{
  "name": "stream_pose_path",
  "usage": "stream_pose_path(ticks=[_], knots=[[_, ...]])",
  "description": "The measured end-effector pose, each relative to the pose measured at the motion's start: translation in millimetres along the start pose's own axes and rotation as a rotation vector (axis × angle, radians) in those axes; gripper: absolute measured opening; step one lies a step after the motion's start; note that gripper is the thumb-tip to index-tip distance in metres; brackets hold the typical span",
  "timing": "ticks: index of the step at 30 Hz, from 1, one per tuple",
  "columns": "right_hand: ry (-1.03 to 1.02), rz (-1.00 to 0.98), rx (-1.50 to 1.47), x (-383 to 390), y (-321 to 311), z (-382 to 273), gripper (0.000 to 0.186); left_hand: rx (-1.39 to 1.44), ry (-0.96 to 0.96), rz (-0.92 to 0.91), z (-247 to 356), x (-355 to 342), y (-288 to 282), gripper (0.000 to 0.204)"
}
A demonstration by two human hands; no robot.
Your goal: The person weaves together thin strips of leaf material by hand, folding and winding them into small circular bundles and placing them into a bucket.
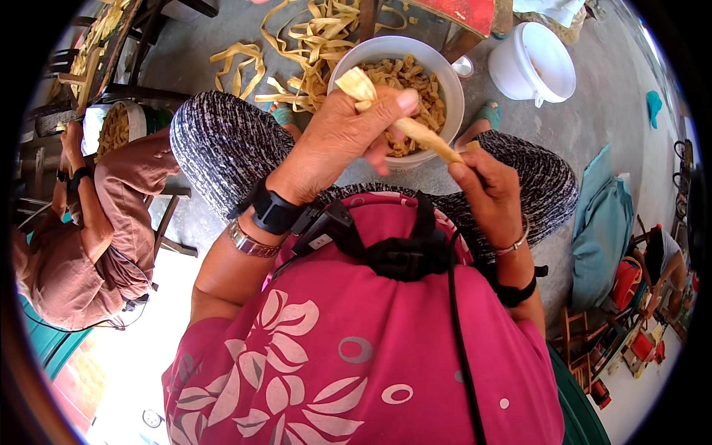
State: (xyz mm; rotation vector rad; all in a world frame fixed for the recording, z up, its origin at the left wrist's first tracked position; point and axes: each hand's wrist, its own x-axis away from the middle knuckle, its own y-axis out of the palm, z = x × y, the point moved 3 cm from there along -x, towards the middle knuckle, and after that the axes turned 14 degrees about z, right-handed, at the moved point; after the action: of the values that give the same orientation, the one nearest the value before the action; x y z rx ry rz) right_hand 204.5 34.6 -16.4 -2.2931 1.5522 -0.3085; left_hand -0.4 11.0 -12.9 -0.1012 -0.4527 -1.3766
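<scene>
A pale yellow, rope-like strip (pixel 426 138) stretches between my two hands, in front of my lap. My left hand (pixel 337 141) is closed round it, thumb on top, and one flattened end sticks out past the knuckles. At the other end, my right hand (pixel 489 189) pinches the strip between thumb and fingers. Just beyond and partly below the hands stands a white tub (pixel 454 81), holding many short yellow-brown knotted pieces (pixel 400 80). My left hand and the strip hide part of the tub's contents.
Long loose yellow strips (pixel 319 41) lie on the floor beyond my left knee. A white bucket (pixel 519 73) and a red-topped stool (pixel 463 13) stand past the tub. At left sits a co-worker (pixel 81 274) beside a container of similar pieces (pixel 117 132). A teal bag (pixel 599 230) lies at right.
</scene>
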Motion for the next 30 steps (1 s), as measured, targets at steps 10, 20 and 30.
stream_pose_path(ticks=[10,20,30], knots=[[0.251,-0.23,-0.273,-34,27,-15,0.027,0.027,-0.034,0.084,-4,-16,10,0.015],[-0.178,-0.063,0.111,-61,-2,-36,0.026,0.288,0.015,0.08,34,-36,-8,0.011],[-0.645,0.347,0.68,-164,-48,-63,0.019,0.169,0.32,0.041,100,-126,19,0.016]])
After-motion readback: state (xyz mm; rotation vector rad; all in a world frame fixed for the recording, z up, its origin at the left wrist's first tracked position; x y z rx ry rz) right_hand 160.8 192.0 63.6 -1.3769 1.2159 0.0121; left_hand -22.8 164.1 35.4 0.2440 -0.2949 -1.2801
